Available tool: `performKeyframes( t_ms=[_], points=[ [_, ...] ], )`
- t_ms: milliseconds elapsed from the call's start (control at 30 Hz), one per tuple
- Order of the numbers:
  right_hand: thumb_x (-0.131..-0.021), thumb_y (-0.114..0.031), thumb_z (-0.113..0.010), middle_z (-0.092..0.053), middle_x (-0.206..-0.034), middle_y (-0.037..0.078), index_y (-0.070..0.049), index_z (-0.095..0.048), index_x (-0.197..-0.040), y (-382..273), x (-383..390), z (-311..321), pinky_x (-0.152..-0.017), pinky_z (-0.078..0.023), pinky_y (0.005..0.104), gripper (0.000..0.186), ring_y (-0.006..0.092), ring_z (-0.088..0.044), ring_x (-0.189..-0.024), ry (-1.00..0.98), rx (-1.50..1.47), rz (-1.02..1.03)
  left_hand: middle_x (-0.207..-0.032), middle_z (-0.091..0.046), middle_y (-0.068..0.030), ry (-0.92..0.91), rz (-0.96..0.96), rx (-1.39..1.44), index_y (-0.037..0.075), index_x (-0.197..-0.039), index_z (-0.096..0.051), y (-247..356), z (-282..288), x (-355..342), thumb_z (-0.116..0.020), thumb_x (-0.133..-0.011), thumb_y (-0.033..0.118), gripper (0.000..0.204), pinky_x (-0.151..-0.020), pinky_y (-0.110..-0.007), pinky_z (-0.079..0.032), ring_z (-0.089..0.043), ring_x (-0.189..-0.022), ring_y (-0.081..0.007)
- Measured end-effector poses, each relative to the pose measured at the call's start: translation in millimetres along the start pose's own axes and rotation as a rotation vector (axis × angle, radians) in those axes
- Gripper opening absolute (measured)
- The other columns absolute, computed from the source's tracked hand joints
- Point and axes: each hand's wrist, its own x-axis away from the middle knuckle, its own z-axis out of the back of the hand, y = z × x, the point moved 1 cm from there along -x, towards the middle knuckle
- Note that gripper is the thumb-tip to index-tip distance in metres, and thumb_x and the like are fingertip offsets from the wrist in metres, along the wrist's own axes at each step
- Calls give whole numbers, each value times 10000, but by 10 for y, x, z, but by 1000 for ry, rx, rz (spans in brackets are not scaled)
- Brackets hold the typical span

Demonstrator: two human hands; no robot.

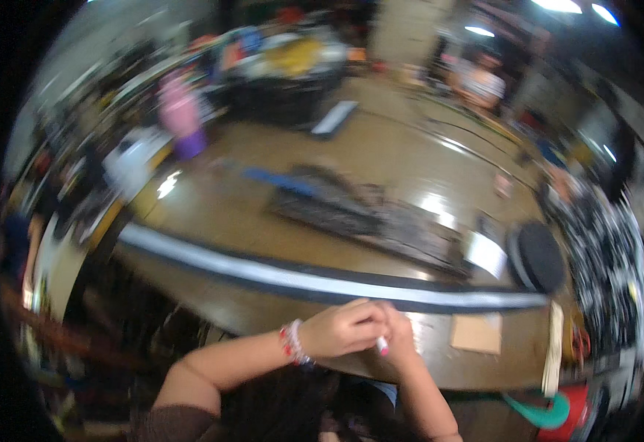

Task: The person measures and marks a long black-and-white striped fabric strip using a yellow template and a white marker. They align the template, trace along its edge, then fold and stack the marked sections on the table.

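My left hand (344, 328) and my right hand (400, 333) meet in front of me at the near side of the table, both with fingers closed. Between them pokes out a small white pen-like stick with a pink end (383, 345). Its other end is hidden in my fingers. Just beyond my hands a long black strip with a white band (292, 278) lies across the table, curving from the far left to the right. A beaded bracelet (292, 342) circles my left wrist. Motion blurs the picture.
A dark flat pile (366, 221) with a blue strip lies mid-table. Right of it are a white paper (486, 255) and a round black piece (537, 256). A tan square card (476, 333) sits near my right hand. A pink and purple bottle (182, 118) stands left; a person (482, 81) is far right.
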Motion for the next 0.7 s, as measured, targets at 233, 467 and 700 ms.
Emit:
performKeyframes(
  t_ms=[233, 467, 700],
  points=[
    [-839, -5, -609, -466, -699, 2, -40, -367, -1382, 182, 124, -272, -562, -400, 211, 595, 85, -456, -583, 206, -277, -288, -976, -626, -53, 1068, 403, -519, 32, -1119, -568, -246, 2520, 1252, -624, -895, 123, 249, -764, -290, -508, -610, -858, -134],
    [-887, -24, -555, -428, -634, -29, 12, -387, -1349, 233, 130, -389, -555, -341, 189, 493, 50, -400, -557, 275, -281, -405, -930, -659, -127, 1381, 610, -1018, 29, -1111, -568, -812, 4214, 2709, -607, -914, 194, 259, -753, -322, -519, -651, -846, -180],
    [-841, -82, -641, -643, -868, 136, -44, -662, -973, 205, 151, -42, -676, -494, 326, 139, 276, -617, -751, 52, 69, -263, -1066, -650, -201, 953, 1040, -966, 9, -1051, -630, -1911, 4378, 3399, -590, -867, 160, 241, -845, -392, -483, -632, -968, -314]
  ],
)
